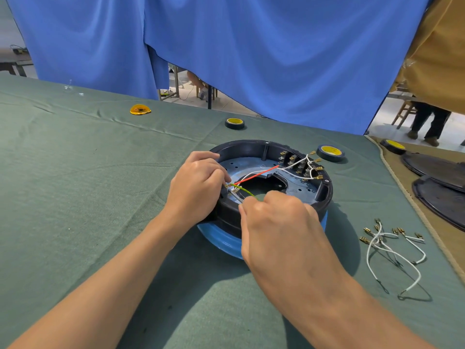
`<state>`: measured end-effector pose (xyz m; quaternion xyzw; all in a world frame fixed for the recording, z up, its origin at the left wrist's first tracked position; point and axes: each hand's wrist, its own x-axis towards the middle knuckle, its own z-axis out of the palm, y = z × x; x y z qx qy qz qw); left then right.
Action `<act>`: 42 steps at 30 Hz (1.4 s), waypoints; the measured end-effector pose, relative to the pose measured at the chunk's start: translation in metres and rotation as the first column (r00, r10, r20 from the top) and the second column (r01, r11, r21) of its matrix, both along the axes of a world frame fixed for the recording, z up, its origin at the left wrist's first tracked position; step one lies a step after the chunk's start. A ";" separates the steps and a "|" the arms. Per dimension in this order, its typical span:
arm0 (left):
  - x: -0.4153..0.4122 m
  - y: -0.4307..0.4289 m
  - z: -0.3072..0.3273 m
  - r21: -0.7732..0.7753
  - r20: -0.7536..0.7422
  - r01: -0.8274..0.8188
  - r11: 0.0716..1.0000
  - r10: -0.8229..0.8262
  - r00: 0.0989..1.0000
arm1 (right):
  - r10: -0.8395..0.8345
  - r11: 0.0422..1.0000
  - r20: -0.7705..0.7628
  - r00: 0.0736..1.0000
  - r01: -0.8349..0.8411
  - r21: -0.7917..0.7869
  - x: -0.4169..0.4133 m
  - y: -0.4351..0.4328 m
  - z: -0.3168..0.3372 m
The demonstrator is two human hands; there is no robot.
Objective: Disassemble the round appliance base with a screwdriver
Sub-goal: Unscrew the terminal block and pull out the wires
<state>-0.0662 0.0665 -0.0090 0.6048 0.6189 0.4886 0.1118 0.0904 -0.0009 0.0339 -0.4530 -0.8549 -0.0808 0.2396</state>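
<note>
Freeing wires looks to be the step: the left hand (198,182) grips the near-left rim of the base (251,147) by the wire ends, and the right hand (274,217) pinches the green wire (245,191). I see no screwdriver. Next, probably, a straight pull on the wire while the left steadies. The base lies flat mid-tabletop (75,172), open side up; being round, its only axis stands upright, terminals far-right.
</note>
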 end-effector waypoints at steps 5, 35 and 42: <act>0.000 0.000 0.000 -0.007 0.008 0.002 1.000 -0.002 1.000 | 0.013 1.000 -0.004 1.000 -0.013 -0.019 0.001 0.003 0.000; 0.002 0.000 0.001 0.000 0.027 -0.009 1.000 0.009 1.000 | 0.002 0.998 -0.021 1.000 -0.004 -0.064 0.003 0.003 0.005; 0.002 0.001 0.000 0.003 0.030 -0.007 1.000 0.007 1.000 | 0.059 0.998 -0.046 0.997 -0.059 0.003 0.000 0.002 0.007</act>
